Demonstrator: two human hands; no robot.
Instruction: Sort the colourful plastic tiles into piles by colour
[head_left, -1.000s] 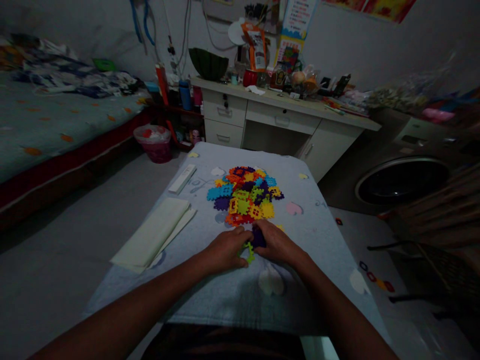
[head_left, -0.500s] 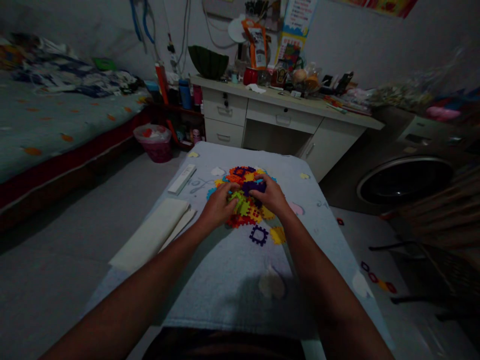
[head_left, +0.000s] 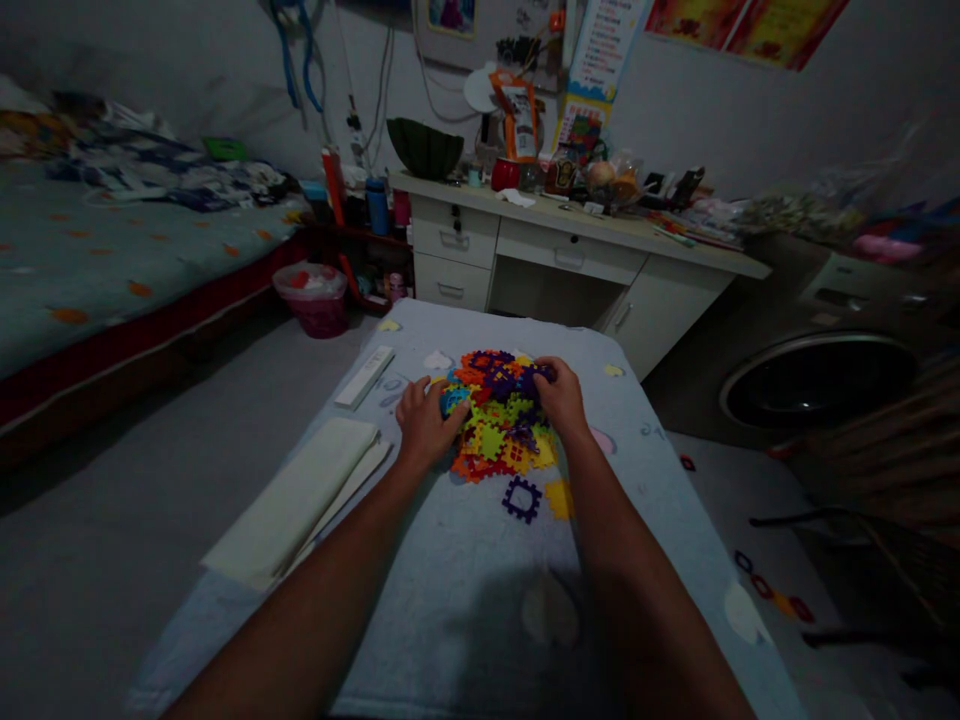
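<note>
A heap of colourful plastic interlocking tiles (head_left: 489,440) with notched edges lies on the cloth-covered table (head_left: 480,580). My left hand (head_left: 426,420) rests at the heap's left side, fingers spread, beside blue tiles (head_left: 454,398). At the upper right of the heap, my right hand (head_left: 562,395) has thumb and fingers closed around dark purple tiles (head_left: 534,380); how many is unclear. A purple square frame tile (head_left: 522,499) and a yellow tile (head_left: 559,498) lie at the near side of the heap, the yellow one partly behind my right forearm.
A folded cream cloth or paper (head_left: 300,500) and a white box-like strip (head_left: 364,377) lie along the table's left side. Beyond stands a cluttered desk (head_left: 525,240). A washing machine (head_left: 810,340) is at right, a pink bin (head_left: 311,300) at left. Several tiles (head_left: 772,590) lie on the floor.
My hands have moved apart: the left toward the heap's left edge with its fingers spreading, the right outward to its right side with purple tiles. The view has tilted slightly up.
</note>
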